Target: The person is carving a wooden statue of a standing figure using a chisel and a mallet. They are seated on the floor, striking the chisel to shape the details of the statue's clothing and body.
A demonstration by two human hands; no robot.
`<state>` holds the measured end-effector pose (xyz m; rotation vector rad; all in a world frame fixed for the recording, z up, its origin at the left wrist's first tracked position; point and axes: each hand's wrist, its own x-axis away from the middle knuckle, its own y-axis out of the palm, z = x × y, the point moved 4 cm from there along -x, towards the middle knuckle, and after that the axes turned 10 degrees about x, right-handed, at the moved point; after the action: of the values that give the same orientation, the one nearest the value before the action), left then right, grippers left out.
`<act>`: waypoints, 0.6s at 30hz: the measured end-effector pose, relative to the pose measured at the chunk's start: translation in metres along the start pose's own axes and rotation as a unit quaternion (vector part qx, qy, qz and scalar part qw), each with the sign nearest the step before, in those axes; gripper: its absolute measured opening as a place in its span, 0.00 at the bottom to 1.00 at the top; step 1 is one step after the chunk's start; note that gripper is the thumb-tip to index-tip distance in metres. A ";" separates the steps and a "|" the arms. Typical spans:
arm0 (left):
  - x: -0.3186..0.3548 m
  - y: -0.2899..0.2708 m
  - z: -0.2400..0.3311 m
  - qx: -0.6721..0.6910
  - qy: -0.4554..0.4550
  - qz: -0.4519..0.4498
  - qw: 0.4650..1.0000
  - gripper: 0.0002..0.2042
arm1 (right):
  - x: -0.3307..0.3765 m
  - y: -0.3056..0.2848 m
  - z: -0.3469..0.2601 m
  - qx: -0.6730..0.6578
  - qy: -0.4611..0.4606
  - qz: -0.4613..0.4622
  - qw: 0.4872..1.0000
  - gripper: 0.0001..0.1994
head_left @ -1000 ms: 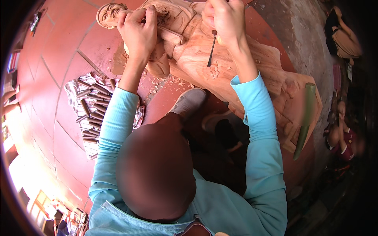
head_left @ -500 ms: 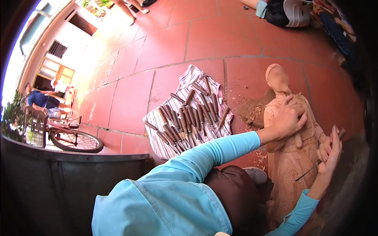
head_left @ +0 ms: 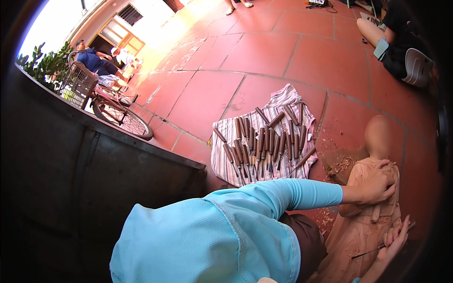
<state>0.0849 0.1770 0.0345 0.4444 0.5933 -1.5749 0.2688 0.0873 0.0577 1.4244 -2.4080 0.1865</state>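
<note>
A carved wooden figure (head_left: 347, 236) in a long robe lies on its back at the right, its head toward the far side. My left hand (head_left: 377, 184) rests on its chest, fingers apart and partly bent, with no tool visible in it. Beside the figure's waist, my right hand (head_left: 397, 240) holds a slim carving chisel (head_left: 365, 253). The chisel's dark handle sticks out beyond the fingers, and its thin blade lies across the robe. My blue left sleeve (head_left: 311, 193) crosses the near side of the figure.
Several wood-handled carving tools (head_left: 269, 141) lie on a striped cloth (head_left: 226, 165) left of the figure. Wood shavings (head_left: 342, 162) litter the red tiled floor (head_left: 264, 52). A dark metal panel (head_left: 94, 188) stands at the left, with a bicycle (head_left: 122, 115) beyond. Other people sit farther off.
The head view has swung, so the figure, the tools and both hands appear farther right and lower. My left hand stays on the figure's chest; the right still holds the chisel.
</note>
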 end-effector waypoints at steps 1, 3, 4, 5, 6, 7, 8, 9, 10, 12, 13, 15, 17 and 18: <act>-0.001 0.001 -0.001 0.001 0.005 0.003 1.000 0.09 | -0.001 -0.004 -0.001 0.011 -0.016 0.018 1.000 0.19; -0.002 0.003 -0.002 0.000 0.013 0.009 1.000 0.09 | -0.002 -0.011 -0.007 0.032 -0.049 0.055 0.997 0.18; -0.001 0.001 -0.004 -0.001 0.012 0.014 1.000 0.09 | 0.000 -0.012 -0.012 0.016 -0.061 0.073 0.995 0.17; 0.001 0.000 -0.006 -0.001 0.010 0.013 1.000 0.09 | 0.002 -0.012 -0.021 0.000 -0.074 0.091 0.993 0.16; 0.002 -0.001 -0.007 -0.002 0.007 0.012 1.000 0.09 | 0.003 -0.012 -0.025 -0.015 -0.086 0.109 0.990 0.15; 0.001 0.000 -0.006 0.001 0.008 0.009 1.000 0.09 | 0.004 -0.014 -0.025 -0.025 -0.091 0.130 0.987 0.14; 0.001 -0.001 -0.005 0.001 0.006 0.009 1.000 0.09 | 0.003 -0.017 -0.022 -0.035 -0.097 0.148 0.984 0.14; 0.001 -0.001 -0.005 0.000 0.003 0.009 1.000 0.10 | -0.014 -0.034 -0.005 -0.036 -0.067 0.071 0.995 0.14; 0.001 -0.001 -0.005 -0.001 0.001 0.008 1.000 0.10 | -0.029 -0.050 0.013 -0.031 -0.035 -0.006 0.999 0.14; 0.002 -0.004 -0.002 0.000 0.005 0.014 1.000 0.10 | -0.035 -0.058 0.025 -0.020 -0.028 0.028 0.999 0.14; 0.002 -0.004 -0.001 0.004 0.008 0.017 1.000 0.10 | -0.028 -0.055 0.016 -0.016 -0.046 0.053 0.997 0.14; 0.000 -0.002 -0.001 0.007 0.011 0.013 1.000 0.10 | -0.021 -0.054 0.005 -0.024 -0.063 0.081 0.994 0.14; 0.001 0.000 -0.002 0.010 0.000 0.004 1.000 0.09 | -0.016 -0.050 -0.001 -0.052 -0.058 0.085 0.993 0.15; 0.000 0.000 -0.003 0.014 -0.012 -0.002 1.000 0.09 | -0.010 -0.044 0.000 -0.059 -0.054 0.028 0.996 0.15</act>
<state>0.0845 0.1786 0.0321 0.4449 0.5557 -1.5924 0.3112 0.0742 0.0513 1.3487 -2.5017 -0.0217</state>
